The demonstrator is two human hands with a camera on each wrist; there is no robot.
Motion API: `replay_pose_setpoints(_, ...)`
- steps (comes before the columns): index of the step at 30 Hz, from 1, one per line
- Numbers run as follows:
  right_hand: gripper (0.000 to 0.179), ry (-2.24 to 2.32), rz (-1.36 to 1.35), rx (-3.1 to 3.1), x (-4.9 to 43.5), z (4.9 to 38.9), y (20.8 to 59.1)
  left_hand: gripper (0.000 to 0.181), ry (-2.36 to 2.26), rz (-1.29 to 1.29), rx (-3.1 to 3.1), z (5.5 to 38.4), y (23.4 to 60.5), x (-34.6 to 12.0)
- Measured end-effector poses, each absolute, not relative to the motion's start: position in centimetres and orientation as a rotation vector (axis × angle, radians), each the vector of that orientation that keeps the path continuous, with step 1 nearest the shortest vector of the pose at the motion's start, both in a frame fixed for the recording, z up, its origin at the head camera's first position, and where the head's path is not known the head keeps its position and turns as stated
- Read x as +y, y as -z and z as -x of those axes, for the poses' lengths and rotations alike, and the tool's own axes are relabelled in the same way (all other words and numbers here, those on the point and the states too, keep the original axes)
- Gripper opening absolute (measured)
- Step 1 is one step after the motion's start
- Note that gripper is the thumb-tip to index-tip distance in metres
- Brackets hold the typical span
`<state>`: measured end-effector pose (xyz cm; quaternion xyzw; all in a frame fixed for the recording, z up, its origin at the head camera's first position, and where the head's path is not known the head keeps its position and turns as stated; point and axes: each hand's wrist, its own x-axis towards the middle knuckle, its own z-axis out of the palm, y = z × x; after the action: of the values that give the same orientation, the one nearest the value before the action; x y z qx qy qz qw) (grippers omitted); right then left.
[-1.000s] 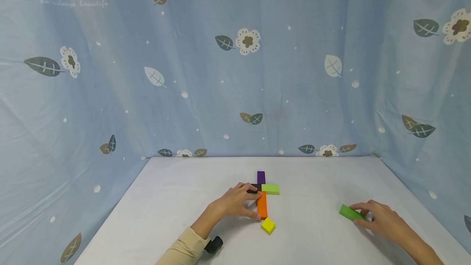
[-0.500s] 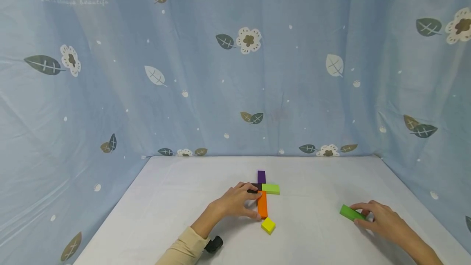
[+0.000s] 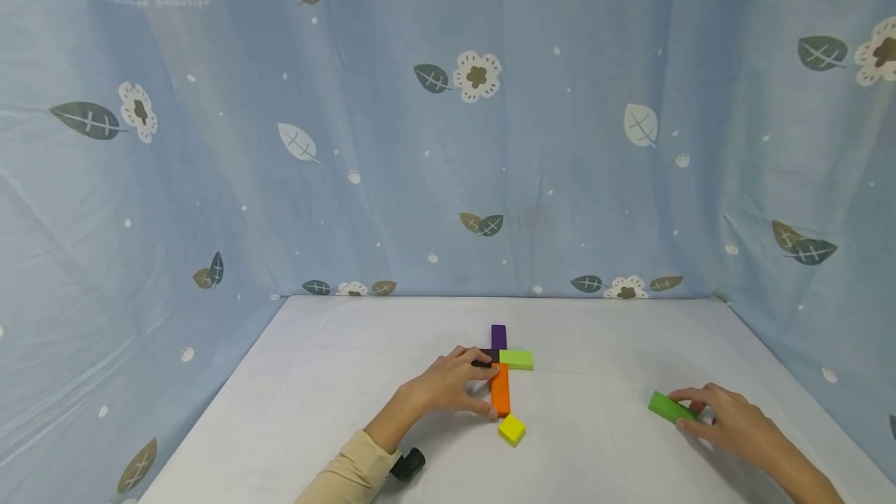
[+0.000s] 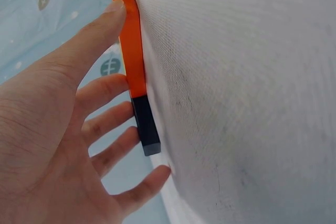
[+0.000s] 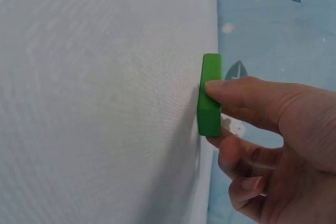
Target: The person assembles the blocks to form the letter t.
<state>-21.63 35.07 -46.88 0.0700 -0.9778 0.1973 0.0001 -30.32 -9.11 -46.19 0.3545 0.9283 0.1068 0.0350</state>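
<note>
In the head view my left hand (image 3: 453, 384) rests spread over an orange block (image 3: 500, 393) and a black block (image 3: 494, 355). The left wrist view shows the thumb on one end of the orange block, the index finger at its other end, and further fingertips on the black block. A light green block (image 3: 516, 360), a purple block (image 3: 498, 337) and a yellow block (image 3: 512, 430) lie around them, forming a cross-like row. Over at the right, my right hand (image 3: 731, 420) pinches a green block (image 5: 211, 95) between thumb and fingers, low at the table.
A white cloth covers the table (image 3: 588, 442). Blue curtain (image 3: 392, 138) with leaf and flower prints encloses the back and both sides. Below the left wrist is a small black object (image 3: 407, 465) by the sleeve.
Both hands and all the blocks keep their places. Only the head view has shifted very slightly.
</note>
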Motion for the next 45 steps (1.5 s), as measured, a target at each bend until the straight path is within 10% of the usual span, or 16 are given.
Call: replay_pose_setpoints(45,0.036,-0.597,-0.256,-3.041,32.3,21.0,45.9,0.077,-0.318,-1.093,2.851,30.3,46.3,-9.1)
